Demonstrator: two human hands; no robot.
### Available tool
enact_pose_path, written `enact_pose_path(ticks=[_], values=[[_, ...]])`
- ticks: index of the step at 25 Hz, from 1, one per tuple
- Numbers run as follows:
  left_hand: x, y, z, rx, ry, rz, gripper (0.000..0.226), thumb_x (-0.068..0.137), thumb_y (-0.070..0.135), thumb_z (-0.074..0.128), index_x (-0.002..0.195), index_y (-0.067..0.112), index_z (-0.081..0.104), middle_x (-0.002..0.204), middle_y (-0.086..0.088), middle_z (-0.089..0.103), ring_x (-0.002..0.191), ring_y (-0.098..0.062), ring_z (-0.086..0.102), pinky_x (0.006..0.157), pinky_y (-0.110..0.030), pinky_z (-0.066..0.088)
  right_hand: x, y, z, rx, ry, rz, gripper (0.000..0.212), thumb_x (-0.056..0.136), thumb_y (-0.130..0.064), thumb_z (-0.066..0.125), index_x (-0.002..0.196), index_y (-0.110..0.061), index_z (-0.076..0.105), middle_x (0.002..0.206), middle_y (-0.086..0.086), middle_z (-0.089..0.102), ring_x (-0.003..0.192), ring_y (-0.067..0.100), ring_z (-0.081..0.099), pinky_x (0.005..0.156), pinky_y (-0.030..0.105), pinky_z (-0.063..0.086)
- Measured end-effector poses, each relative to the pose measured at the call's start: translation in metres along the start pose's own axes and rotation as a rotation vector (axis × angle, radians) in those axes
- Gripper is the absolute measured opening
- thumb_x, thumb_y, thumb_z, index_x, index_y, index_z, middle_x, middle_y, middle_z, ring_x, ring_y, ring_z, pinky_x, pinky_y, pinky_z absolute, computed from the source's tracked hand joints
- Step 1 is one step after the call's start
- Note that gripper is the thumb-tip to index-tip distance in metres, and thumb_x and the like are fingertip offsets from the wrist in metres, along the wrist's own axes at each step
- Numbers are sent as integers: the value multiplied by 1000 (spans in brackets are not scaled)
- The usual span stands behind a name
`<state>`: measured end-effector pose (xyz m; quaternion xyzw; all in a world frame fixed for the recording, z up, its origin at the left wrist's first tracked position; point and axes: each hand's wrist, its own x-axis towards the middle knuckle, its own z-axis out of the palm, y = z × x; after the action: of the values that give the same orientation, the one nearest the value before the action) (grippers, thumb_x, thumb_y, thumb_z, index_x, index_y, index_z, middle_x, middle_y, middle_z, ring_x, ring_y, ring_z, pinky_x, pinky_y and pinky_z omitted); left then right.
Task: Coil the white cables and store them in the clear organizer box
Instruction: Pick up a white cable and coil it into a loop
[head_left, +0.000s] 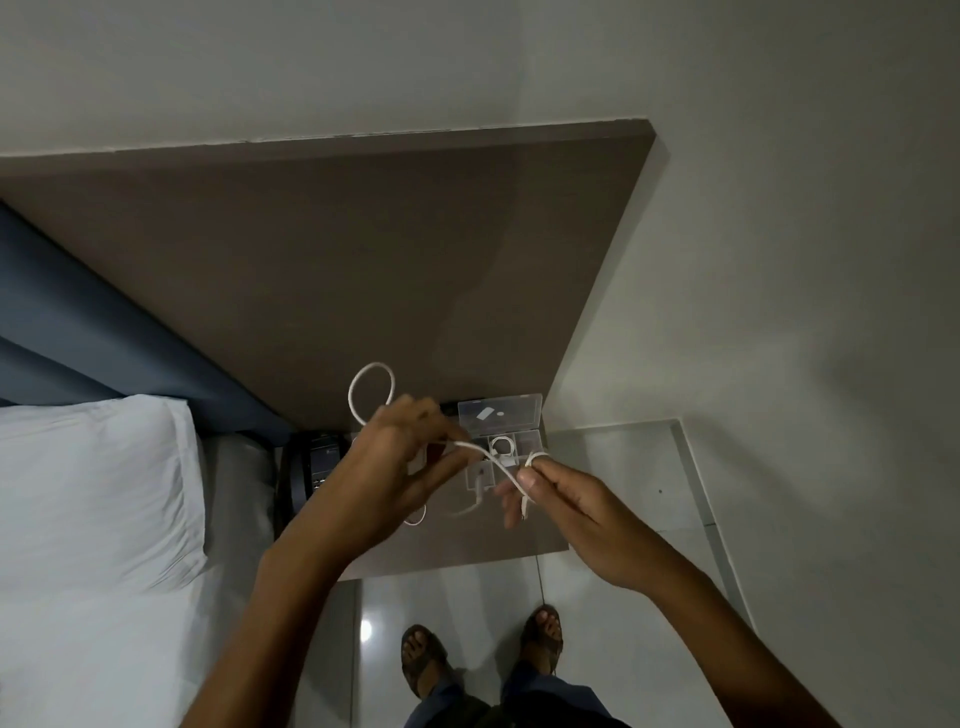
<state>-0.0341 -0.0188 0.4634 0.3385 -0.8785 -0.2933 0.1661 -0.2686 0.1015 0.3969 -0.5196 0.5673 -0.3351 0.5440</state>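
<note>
A white cable (363, 384) is stretched between both hands above the bedside shelf. My left hand (395, 467) pinches it, with a loop standing up above the fingers. My right hand (566, 504) grips the other end, which loops around a fingertip and hangs down. Behind the hands stands the clear organizer box (530, 441), its lid (501, 413) raised against the panel. A coiled white cable (501, 447) lies in one middle compartment. More white cable (418, 519) rests on the shelf under my left hand, partly hidden.
The brown shelf (467, 551) is fixed to a tall brown wall panel (363, 260). A black telephone (311, 467) sits at the shelf's left. A bed with a white pillow (93, 493) is on the left. My sandalled feet (483, 649) stand on white floor tiles.
</note>
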Motion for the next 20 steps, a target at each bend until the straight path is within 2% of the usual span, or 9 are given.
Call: enact_pose_path(ticks=[3, 5, 7, 10, 13, 14, 16, 18, 20], values=[[7, 3, 6, -85, 13, 14, 40, 97, 54, 56, 116, 30, 80, 88, 19, 54, 84, -2, 55, 72, -12, 44, -15, -9, 13, 552, -212, 66, 42, 116, -45, 43, 114, -16, 74, 86, -4, 72, 106, 16, 73, 117, 42, 52], [8, 4, 18, -96, -26, 48, 32, 102, 39, 62, 124, 24, 79, 93, 8, 61, 86, -7, 58, 75, -16, 48, -17, -23, 20, 1070, -307, -18, 30, 117, -23, 46, 112, -8, 71, 89, 2, 72, 104, 21, 72, 118, 45, 49], [5, 6, 32, -135, -63, 52, 25, 105, 17, 66, 126, 15, 79, 100, 1, 69, 90, -16, 66, 80, -31, 57, -13, -39, 19, 1445, -255, -147, 27, 114, -8, 46, 120, 0, 70, 111, 14, 77, 118, 28, 72, 123, 44, 44], [-8, 13, 53, -197, -69, -6, 24, 111, 14, 57, 129, 12, 72, 111, -5, 81, 98, -19, 77, 86, -42, 62, 0, -57, 9, 1802, -87, -148, 34, 115, -15, 43, 121, 5, 70, 141, 28, 69, 140, 43, 62, 130, 51, 33], [-19, 18, 61, -189, -58, -29, 33, 113, 18, 53, 144, 17, 64, 97, -3, 80, 81, -17, 76, 77, -30, 62, 14, -63, 8, 1726, 115, -125, 21, 114, -21, 47, 115, -7, 63, 165, 31, 45, 157, 45, 41, 136, 50, 19], [-22, 17, 61, -146, -54, -25, 37, 112, 17, 53, 149, 20, 60, 87, -1, 75, 70, -15, 70, 69, -26, 58, 19, -62, 7, 1661, 207, -123, 17, 112, -22, 51, 119, -10, 61, 165, 30, 45, 157, 44, 42, 136, 50, 19], [-26, 13, 59, -76, -39, -39, 42, 111, 13, 55, 152, 23, 57, 82, 3, 69, 64, -12, 66, 64, -27, 58, 26, -52, 0, 1526, 391, -130, 30, 105, -24, 57, 133, -12, 59, 161, 23, 54, 150, 38, 53, 133, 49, 30], [-33, 8, 57, -102, -22, -60, 38, 112, 18, 52, 149, 24, 60, 81, 12, 67, 64, 0, 65, 63, -24, 59, 31, -43, -5, 1247, 523, -146, 34, 110, -28, 53, 139, -16, 63, 152, 5, 67, 143, 23, 62, 126, 39, 41], [-41, 7, 53, -171, -5, -61, 35, 112, 29, 46, 141, 25, 65, 89, 26, 67, 72, 11, 67, 66, -8, 54, 34, -36, -5, 787, 587, -80, 39, 116, -31, 44, 149, -24, 61, 137, -22, 73, 137, 1, 62, 115, 21, 47]])
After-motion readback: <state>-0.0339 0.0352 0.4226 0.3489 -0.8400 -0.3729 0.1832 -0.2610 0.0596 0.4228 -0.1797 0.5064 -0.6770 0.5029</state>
